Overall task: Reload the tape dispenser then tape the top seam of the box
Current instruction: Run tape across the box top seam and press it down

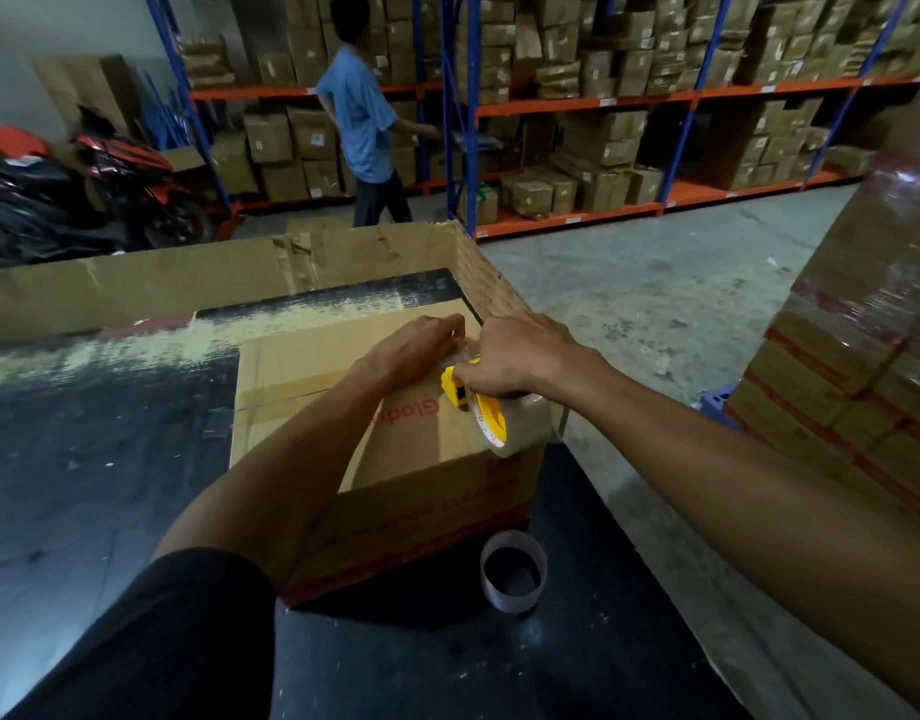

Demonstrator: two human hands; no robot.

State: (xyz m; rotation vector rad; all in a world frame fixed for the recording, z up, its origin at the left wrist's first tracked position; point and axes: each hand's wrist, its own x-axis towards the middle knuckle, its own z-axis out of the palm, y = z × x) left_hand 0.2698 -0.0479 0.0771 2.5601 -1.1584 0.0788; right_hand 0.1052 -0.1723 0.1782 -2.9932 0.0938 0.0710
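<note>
A brown cardboard box (pixel 291 371) with red print sits on the dark table (pixel 110 485), its top flaps closed. My right hand (pixel 520 356) grips a yellow tape dispenser (pixel 476 400) loaded with a brown tape roll (pixel 525 426), held at the box's far right top edge. My left hand (pixel 416 348) presses down on the box top just left of the dispenser, fingers at the tape's end. An older strip of brown tape (pixel 286 389) crosses the lid. An empty cardboard tape core (pixel 514 570) stands on the table in front of the box.
A low cardboard wall (pixel 188 272) lines the table's far edge. A person in a blue shirt (pixel 364 116) walks by the blue-and-orange shelves (pixel 603 103) full of cartons. Wrapped stacked boxes (pixel 873 324) rise at the right. Motorbikes (pixel 84 194) stand at the back left.
</note>
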